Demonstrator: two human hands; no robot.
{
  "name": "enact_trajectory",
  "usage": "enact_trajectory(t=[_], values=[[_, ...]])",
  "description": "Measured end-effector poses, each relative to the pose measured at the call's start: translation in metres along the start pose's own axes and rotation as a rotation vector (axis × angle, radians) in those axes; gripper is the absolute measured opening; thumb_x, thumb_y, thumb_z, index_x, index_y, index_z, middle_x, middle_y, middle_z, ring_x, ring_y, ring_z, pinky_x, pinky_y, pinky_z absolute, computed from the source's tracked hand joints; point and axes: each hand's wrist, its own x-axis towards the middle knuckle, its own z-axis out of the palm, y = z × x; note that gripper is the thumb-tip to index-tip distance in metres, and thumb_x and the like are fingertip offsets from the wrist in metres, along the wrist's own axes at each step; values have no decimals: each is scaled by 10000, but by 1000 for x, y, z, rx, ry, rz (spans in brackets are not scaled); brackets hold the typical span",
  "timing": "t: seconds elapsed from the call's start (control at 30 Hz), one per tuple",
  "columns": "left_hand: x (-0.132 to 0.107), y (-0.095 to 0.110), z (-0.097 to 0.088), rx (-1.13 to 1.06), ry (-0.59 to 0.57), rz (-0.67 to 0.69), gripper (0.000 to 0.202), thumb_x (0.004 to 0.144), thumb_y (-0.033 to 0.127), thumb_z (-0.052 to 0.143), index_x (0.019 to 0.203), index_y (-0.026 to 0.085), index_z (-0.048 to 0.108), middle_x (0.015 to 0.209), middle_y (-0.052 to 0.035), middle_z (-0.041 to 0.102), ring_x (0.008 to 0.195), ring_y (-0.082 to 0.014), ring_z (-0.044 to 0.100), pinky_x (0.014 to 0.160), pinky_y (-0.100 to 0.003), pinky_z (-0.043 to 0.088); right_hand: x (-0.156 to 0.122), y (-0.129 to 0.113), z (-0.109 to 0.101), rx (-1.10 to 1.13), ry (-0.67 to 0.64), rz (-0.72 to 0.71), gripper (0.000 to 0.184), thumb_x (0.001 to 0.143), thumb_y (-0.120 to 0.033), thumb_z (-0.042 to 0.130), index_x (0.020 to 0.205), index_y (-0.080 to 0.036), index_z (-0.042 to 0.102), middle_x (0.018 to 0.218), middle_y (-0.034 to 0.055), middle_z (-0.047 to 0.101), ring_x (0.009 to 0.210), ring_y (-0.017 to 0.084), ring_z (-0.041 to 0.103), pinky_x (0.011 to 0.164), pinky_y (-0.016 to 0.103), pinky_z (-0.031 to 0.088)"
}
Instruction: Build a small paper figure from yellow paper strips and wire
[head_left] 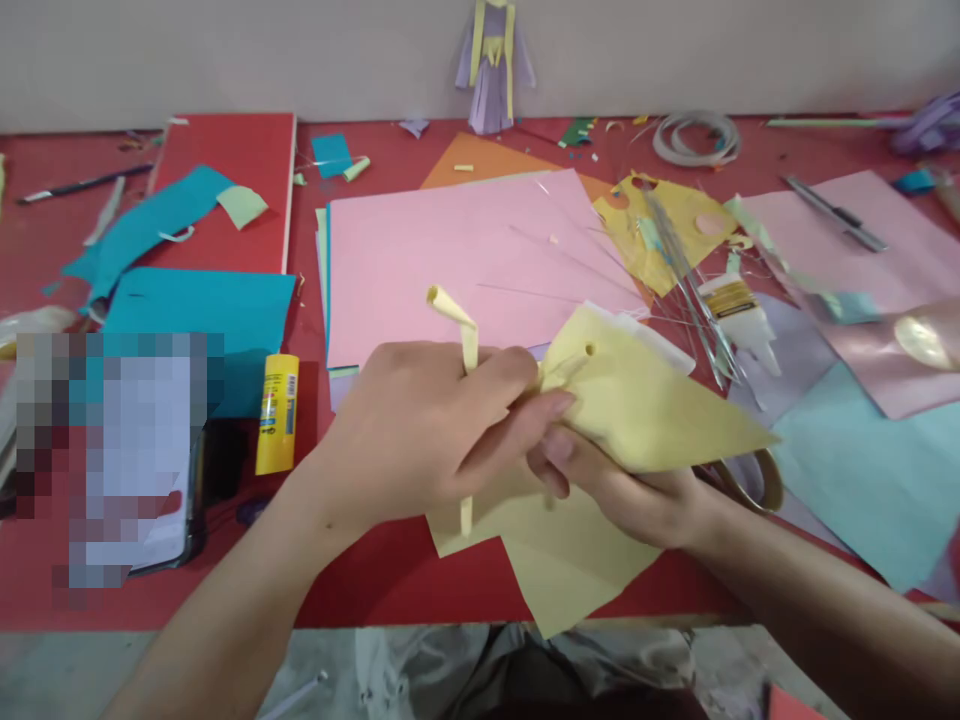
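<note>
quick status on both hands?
Left hand: closed on a yellow paper strip.
Right hand: closed, gripping the folded yellow paper.

The yellow paper (660, 410) is pale and folded into a pointy shape. Its sharp tip points to the right, and a small round hole sits near its top. It is held up just above the front edge of the red surface (375, 580), near the middle. A thin yellow strip (466, 345) stands up beside it, with a curl at its top end. More yellow sheets (562, 570) lie flat below, and one corner hangs over the front edge.
</note>
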Motion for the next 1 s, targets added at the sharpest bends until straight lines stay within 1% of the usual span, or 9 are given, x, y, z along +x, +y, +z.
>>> enact_trajectory(t=[0.07,0.17,0.27,0.37,0.57,0.73,0.83,0.9,1.0], values=[[0,0,1,-61,-7,8,375,1001,369,360,717,189,526,532,15,525,453,-109,455,454,-263,273,0,1,1,166,15,51,380,965,-336,467,608,-207,469,539,-43,473,501,93,469,559,244,432],[0,-1,2,-123,-12,38,393,1011,326,339,691,183,516,599,0,592,521,-110,522,502,-249,351,1,7,3,508,0,132,350,979,-388,444,730,-182,578,482,-71,422,414,75,391,433,216,353],[0,-2,1,-95,13,104,337,990,299,398,706,189,542,603,10,597,550,-112,546,501,-241,355,3,13,2,803,-89,162,339,969,-379,476,813,-144,663,433,-84,404,341,52,324,368,194,280],[1,-4,-2,-84,-2,172,281,967,248,425,735,207,578,619,25,614,565,-107,564,508,-237,367,4,16,0,991,-184,199,340,958,-364,495,798,-134,688,397,-95,355,310,46,260,332,183,234],[2,-11,-2,35,54,293,269,969,261,388,778,194,564,668,2,648,528,-128,540,473,-281,332,8,15,-1,1029,-222,264,360,944,-390,511,754,-126,664,372,-112,302,298,39,206,320,174,183],[2,-12,0,1,15,230,173,969,246,391,886,211,538,699,14,658,554,-134,569,496,-276,366,10,14,-1,951,-156,254,367,930,-422,528,739,-134,651,373,-109,311,309,44,207,324,180,162],[2,-11,1,-15,24,213,138,958,227,395,887,217,513,684,20,658,552,-133,584,493,-270,377,11,15,-1,915,-122,264,364,919,-429,540,724,-140,643,371,-110,318,311,43,200,328,181,150],[2,-11,2,-21,40,222,88,929,204,422,903,228,503,689,25,666,551,-131,592,495,-266,385,11,15,-2,934,-147,283,362,915,-417,536,704,-141,637,362,-112,305,307,46,192,324,184,142],[-1,-13,4,-14,79,282,93,886,188,483,965,236,486,700,26,672,566,-135,596,504,-263,398,10,15,-4,1032,-268,319,346,926,-372,499,741,-126,657,353,-119,280,296,47,182,330,189,138]])
